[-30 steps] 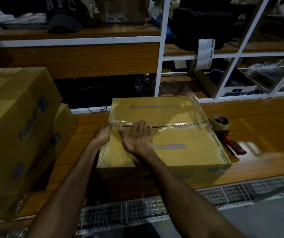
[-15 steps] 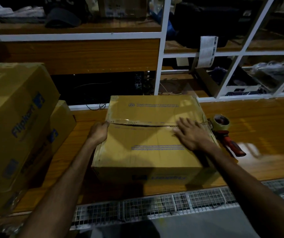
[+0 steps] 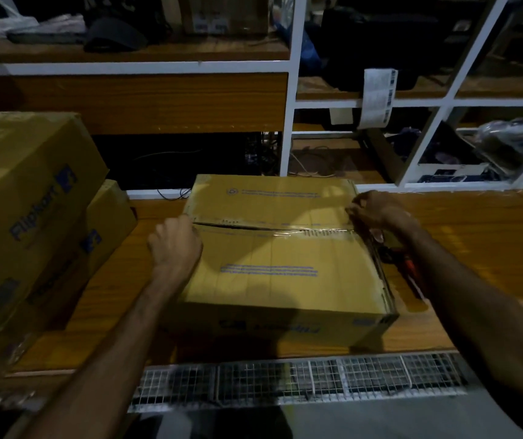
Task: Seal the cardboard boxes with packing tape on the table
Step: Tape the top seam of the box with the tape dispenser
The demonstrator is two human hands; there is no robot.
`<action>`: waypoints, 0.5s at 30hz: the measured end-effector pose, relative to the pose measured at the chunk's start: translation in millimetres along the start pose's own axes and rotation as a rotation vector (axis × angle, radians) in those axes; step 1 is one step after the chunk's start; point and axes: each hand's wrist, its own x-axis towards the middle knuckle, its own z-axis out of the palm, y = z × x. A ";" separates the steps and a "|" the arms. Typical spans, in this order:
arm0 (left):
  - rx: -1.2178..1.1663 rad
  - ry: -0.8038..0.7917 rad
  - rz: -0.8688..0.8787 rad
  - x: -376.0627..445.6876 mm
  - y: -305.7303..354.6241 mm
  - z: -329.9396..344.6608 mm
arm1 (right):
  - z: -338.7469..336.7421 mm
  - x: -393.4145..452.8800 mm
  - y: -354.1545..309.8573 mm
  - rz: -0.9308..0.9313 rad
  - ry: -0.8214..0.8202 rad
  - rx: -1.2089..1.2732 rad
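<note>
Dim packing station, wooden table (image 3: 463, 248) running left to right, white-framed shelving (image 3: 292, 99) behind it crowded with dark clothing and parcels, a printed label strip (image 3: 377, 98) hanging from one rail. At mid-table, a cardboard box (image 3: 273, 261) with both top flaps down, centre seam crossing left to right, clear packing tape (image 3: 314, 232) glinting along the right part of that seam, a dark gap showing toward the left part. Left hand (image 3: 174, 245) at the left end of the seam, fingers curled down over the box's left edge, gripping it. Right hand (image 3: 377, 213) at the box's right end, fingertips bunched at the seam as if pinching the tape there; the pinch itself too blurred to confirm. Just beyond the right wrist, a red-handled tape dispenser (image 3: 409, 267) lying on the table, touching or nearly touching the box side. Far left, two more printed cartons (image 3: 32, 198), one stacked on the other. Along the near table edge, a wire mesh tray (image 3: 285, 381).
</note>
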 end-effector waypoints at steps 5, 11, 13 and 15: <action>-0.097 -0.220 0.189 -85.3 106.7 -5.5 | 3.6 90.0 19.4 -0.257 -0.015 -0.098; -0.261 -0.467 0.459 -165.9 222.8 0.6 | 22.8 103.8 5.5 -0.260 0.015 -0.008; -0.236 -0.454 0.462 -172.5 228.2 2.2 | 28.1 97.2 14.9 -0.253 0.046 0.060; -0.188 -0.456 0.483 -176.6 220.8 1.7 | 25.3 73.8 14.8 -0.219 0.054 0.050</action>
